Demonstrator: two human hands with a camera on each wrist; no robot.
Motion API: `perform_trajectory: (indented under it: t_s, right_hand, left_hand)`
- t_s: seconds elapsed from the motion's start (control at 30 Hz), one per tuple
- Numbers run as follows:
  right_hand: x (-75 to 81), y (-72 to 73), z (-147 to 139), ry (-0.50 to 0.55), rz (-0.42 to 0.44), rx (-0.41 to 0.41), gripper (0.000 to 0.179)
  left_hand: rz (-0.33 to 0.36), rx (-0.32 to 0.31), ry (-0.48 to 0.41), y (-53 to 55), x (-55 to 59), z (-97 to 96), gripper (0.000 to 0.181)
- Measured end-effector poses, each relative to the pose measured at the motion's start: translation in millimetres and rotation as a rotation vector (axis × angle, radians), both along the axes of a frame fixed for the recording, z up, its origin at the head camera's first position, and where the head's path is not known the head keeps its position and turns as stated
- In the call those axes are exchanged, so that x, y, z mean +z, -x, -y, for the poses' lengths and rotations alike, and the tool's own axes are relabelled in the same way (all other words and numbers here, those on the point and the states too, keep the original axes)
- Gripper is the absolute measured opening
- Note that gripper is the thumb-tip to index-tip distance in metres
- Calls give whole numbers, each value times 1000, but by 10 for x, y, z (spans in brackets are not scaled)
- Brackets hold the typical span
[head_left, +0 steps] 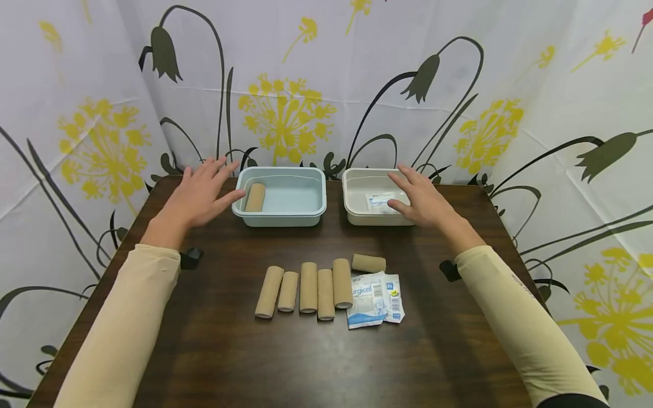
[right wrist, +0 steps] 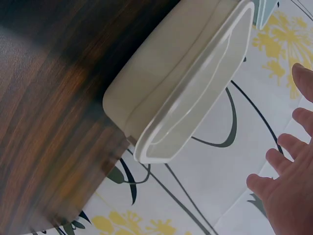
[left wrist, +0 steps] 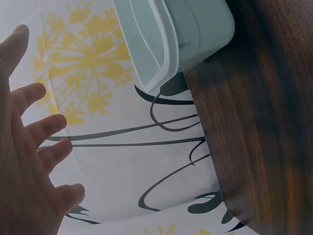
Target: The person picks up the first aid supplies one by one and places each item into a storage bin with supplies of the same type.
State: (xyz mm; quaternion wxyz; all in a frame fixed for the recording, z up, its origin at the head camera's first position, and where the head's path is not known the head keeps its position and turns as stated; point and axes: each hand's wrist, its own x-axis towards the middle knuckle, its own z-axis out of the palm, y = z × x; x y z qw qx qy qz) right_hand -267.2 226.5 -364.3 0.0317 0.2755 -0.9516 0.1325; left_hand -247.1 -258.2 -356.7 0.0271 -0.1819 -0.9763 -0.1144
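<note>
My left hand [head_left: 201, 192] hovers with spread fingers by the left end of a light blue tub [head_left: 279, 220], in which one cardboard tube [head_left: 255, 198] leans. Above the right side of a beige tub [head_left: 374, 219] is my right hand [head_left: 420, 201], fingers extended and holding nothing. A white-and-blue packet [head_left: 378, 202] marked "Surgical" lies in that tub, partly hidden by the right hand. Both wrist views show the left hand [left wrist: 29, 147] and right hand [right wrist: 288, 181] apart from the tubs.
Nearer on the dark wooden table [head_left: 219, 351], several cardboard tubes [head_left: 308, 288] lie in a row. Another tube [head_left: 369, 263] lies crosswise behind two overlapping packets [head_left: 366, 303]. A flower-patterned curtain [head_left: 285, 45] hangs behind the table and along its sides.
</note>
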Motion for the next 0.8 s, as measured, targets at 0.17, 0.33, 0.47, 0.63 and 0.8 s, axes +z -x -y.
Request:
perform_trajectory:
  t_s: [0.17,0.33,0.47,0.63,0.8]
  right_hand:
    - [2,-2,22,17,-17,29,68]
    - [-29,-45,48,31,4,44,67]
    - [-47,-87,72,39,31,43,66]
    - [-49,-155,131,47,56,102,58]
    - [-75,-262,219,54,70,163,48]
  left_hand:
    - [-6,2,-9,-18,9,14,76]
    - [4,13,-28,-47,-11,32,75]
    - [11,17,-37,-42,-49,31,75]
    - [39,26,-62,-36,-122,42,77]
    - [53,12,-130,-6,-260,69,76]
